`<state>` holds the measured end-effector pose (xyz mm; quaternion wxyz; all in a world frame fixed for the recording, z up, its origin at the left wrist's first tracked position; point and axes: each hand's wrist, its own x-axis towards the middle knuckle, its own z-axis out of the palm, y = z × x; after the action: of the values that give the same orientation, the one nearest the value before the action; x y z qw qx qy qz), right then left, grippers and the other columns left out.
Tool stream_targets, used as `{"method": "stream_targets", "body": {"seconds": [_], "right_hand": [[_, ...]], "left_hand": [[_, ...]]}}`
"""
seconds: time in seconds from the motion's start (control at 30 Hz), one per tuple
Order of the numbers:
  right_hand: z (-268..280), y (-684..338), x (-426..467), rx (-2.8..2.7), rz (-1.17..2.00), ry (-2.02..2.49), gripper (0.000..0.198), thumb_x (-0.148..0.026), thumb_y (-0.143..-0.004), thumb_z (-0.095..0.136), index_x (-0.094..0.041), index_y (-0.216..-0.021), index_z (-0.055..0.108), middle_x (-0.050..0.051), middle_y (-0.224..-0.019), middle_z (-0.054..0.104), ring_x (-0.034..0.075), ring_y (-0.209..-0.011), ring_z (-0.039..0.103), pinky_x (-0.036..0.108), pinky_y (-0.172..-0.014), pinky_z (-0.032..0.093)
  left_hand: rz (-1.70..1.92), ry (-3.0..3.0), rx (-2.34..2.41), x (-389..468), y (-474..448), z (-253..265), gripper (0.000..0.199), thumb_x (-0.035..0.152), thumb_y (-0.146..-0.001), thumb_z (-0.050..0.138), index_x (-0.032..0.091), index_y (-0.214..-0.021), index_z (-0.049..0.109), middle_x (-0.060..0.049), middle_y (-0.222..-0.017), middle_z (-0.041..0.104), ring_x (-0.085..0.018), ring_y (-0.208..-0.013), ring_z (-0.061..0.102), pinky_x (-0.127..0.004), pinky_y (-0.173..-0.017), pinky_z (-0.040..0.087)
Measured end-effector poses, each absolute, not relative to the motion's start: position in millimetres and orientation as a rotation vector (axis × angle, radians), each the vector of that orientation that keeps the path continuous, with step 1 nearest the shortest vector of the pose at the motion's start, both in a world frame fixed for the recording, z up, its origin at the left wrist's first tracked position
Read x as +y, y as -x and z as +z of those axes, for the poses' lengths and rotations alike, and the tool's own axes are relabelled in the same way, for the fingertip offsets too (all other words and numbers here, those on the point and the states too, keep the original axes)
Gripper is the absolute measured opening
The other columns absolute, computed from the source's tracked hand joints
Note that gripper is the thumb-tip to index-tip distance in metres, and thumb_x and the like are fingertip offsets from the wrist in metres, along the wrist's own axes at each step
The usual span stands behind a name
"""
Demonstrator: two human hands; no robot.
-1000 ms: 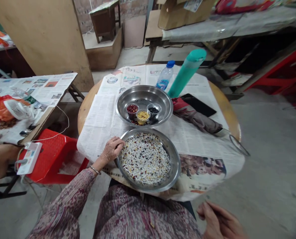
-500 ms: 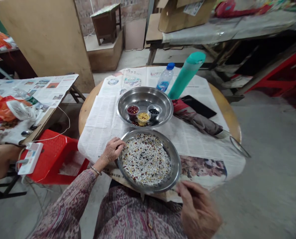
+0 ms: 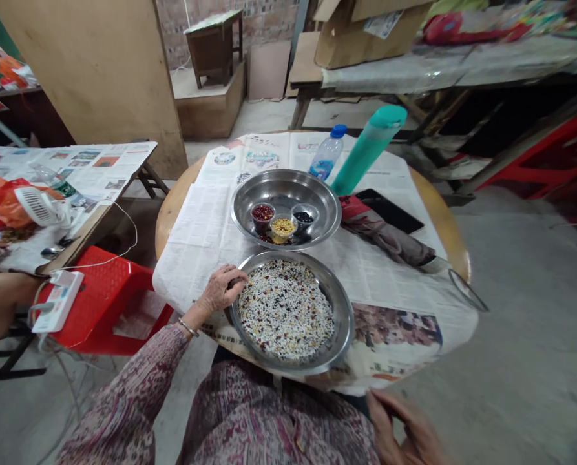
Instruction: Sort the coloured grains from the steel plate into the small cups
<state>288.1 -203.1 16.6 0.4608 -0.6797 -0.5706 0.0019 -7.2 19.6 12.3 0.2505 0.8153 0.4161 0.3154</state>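
Observation:
A steel basin (image 3: 345,323) of white grains mixed with red, yellow and black bits sits at the table's near edge. My left hand (image 3: 223,289) is closed on its left rim, fingers curled over the edge. Low in view, right of the basin and by the newspaper's front edge, is my right hand (image 3: 407,431), partly cut off. Its thumb and forefinger tips come together; anything between them is too small to make out. Behind stands a second steel basin (image 3: 242,190) with clear cups of red beans (image 3: 262,214), yellow beans (image 3: 283,227) and black beans (image 3: 304,215).
Newspaper (image 3: 186,239) covers the round table. A water bottle (image 3: 325,155), a tilted teal flask (image 3: 370,150), a folded umbrella (image 3: 389,236) and a dark flat object (image 3: 395,212) lie to the right. On the left, a red stool (image 3: 99,303) carries a power strip (image 3: 61,300).
My right hand has drawn down and to the right, away from the near basin. The dark bits at the middle of the grains look more scattered. My left hand stays on the rim.

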Motion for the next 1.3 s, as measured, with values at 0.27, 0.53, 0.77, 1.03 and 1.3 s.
{"method": "stream_targets", "body": {"seconds": [0.27, 0.53, 0.77, 1.03, 1.3], "right_hand": [[56, -266, -106, -1.875, 0.129, 1.122, 0.019, -0.009, -0.090, 0.063, -0.022, -0.103, 0.067, 0.002, -0.089, 0.075, 0.014, -0.079, 0.072, 0.025, -0.079, 0.057], [80, -253, -14, -1.837, 0.103, 1.297, 0.013, -0.026, -0.094, 0.059, -0.021, -0.096, 0.071, 0.005, -0.090, 0.076, 0.019, -0.080, 0.071, 0.032, -0.075, 0.054], [89, -244, 61, -1.815, 0.174, 1.470, 0.020, -0.028, -0.090, 0.056, -0.020, -0.091, 0.074, 0.007, -0.094, 0.078, 0.022, -0.081, 0.069, 0.036, -0.076, 0.051], [94, -207, 125, -2.075, 0.058, 1.611, 0.019, -0.024, -0.090, 0.057, -0.022, -0.092, 0.076, 0.009, -0.095, 0.076, 0.024, -0.090, 0.064, 0.035, -0.074, 0.044], [75, -198, 153, -2.231, -0.024, 1.592, 0.023, -0.025, -0.091, 0.055, -0.023, -0.096, 0.078, 0.011, -0.096, 0.074, 0.024, -0.090, 0.059, 0.035, -0.072, 0.041]], "left_hand": [[0.982, -2.061, 1.208, 15, 6, 13, 0.040, 0.016, -0.085, 0.054, 0.016, -0.125, 0.056, -0.001, -0.087, 0.061, -0.015, -0.077, 0.056, -0.027, -0.076, 0.046], [0.920, -1.938, 1.418, 18, 5, 14, 0.009, 0.027, -0.084, 0.058, 0.019, -0.085, 0.055, 0.005, -0.068, 0.050, -0.012, -0.063, 0.046, -0.025, -0.064, 0.036], [0.858, -1.977, 1.478, 22, 5, 8, 0.028, 0.028, -0.083, 0.056, 0.019, -0.062, 0.041, 0.005, -0.059, 0.041, -0.010, -0.058, 0.038, -0.024, -0.061, 0.031], [0.794, -2.046, 1.497, 22, 5, 7, 0.028, 0.030, -0.084, 0.054, 0.019, -0.063, 0.041, 0.004, -0.060, 0.044, -0.011, -0.060, 0.039, -0.024, -0.062, 0.034], [0.801, -2.094, 1.510, 23, 6, -1, 0.025, 0.030, -0.086, 0.055, 0.020, -0.065, 0.047, 0.002, -0.062, 0.049, -0.013, -0.061, 0.045, -0.024, -0.063, 0.038]]}}
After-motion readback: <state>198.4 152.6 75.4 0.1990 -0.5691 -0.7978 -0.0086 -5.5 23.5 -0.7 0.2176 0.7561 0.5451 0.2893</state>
